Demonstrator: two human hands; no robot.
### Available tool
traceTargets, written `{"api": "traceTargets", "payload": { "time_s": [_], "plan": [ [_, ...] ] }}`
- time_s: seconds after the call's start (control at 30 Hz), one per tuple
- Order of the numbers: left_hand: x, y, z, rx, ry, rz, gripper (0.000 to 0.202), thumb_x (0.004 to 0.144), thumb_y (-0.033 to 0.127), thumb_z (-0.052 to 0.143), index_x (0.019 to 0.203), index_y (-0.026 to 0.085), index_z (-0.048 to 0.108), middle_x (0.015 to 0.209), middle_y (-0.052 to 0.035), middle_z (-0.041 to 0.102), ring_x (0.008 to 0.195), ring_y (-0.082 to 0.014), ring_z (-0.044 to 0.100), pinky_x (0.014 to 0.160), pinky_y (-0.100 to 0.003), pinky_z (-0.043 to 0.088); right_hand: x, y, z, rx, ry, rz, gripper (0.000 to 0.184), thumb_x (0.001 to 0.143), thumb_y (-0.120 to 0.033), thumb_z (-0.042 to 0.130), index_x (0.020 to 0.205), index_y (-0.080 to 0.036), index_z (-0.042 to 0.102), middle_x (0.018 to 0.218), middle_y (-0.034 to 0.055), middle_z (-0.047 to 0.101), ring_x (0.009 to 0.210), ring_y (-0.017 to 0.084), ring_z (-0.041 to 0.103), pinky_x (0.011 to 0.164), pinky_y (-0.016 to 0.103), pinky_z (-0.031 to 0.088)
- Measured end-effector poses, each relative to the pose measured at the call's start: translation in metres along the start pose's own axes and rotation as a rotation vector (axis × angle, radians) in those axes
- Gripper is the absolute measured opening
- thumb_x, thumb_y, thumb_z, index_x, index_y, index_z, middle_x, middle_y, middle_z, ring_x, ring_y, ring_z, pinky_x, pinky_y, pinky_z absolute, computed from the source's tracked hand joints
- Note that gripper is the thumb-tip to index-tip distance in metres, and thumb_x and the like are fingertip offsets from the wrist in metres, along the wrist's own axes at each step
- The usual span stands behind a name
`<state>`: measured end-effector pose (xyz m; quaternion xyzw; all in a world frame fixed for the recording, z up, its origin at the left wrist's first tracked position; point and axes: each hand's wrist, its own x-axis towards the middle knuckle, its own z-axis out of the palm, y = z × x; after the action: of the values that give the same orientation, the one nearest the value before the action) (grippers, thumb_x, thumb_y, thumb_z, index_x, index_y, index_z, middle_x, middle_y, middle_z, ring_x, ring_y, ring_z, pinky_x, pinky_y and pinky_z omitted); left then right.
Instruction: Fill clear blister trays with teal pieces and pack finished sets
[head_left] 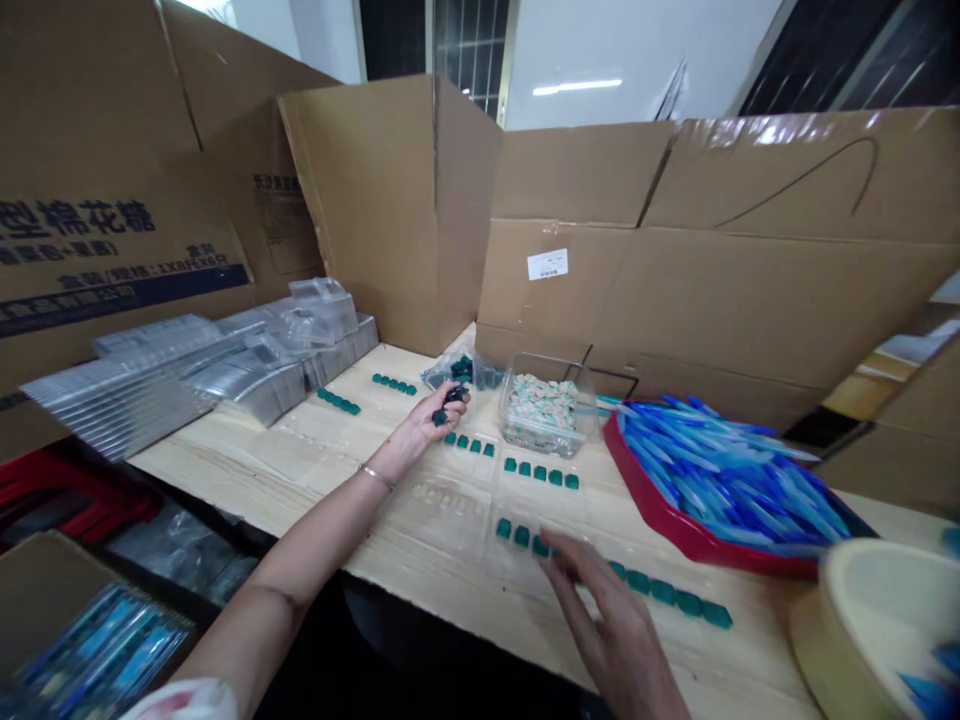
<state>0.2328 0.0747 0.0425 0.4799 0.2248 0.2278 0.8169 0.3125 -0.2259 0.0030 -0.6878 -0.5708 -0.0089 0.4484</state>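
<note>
My left hand reaches out over the wooden table, fingers curled around several small dark green pieces. It hovers beside a clear bag of the same pieces. My right hand lies low near the front edge, fingers stretched out and blurred, touching a row of green square pieces set in a clear blister tray. More short rows of green pieces sit in other clear trays on the table.
Stacks of clear plastic blister trays lie at the left. A clear tub of small pale pieces stands mid-table. A red tray of blue sticks is at the right, a tape roll near it. Cardboard boxes wall the back.
</note>
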Motion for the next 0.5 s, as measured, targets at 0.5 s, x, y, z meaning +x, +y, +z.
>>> {"api": "traceTargets", "payload": {
  "time_s": [0.5],
  "plan": [
    [-0.087,-0.044,-0.032,-0.266,-0.087,-0.01,0.024,0.079,0.036,0.059,0.089,0.015,0.053,0.071,0.0026,0.049,0.037,0.0024,0.031,0.03,-0.009,0.019,0.151,-0.014,0.118,0.574,-0.293,0.278,0.031,0.069,-0.035,0.064,0.092,-0.014,0.066,0.072,0.0043,0.068,0.065,0.015,0.063,0.066,0.029,0.051]
  ]
}}
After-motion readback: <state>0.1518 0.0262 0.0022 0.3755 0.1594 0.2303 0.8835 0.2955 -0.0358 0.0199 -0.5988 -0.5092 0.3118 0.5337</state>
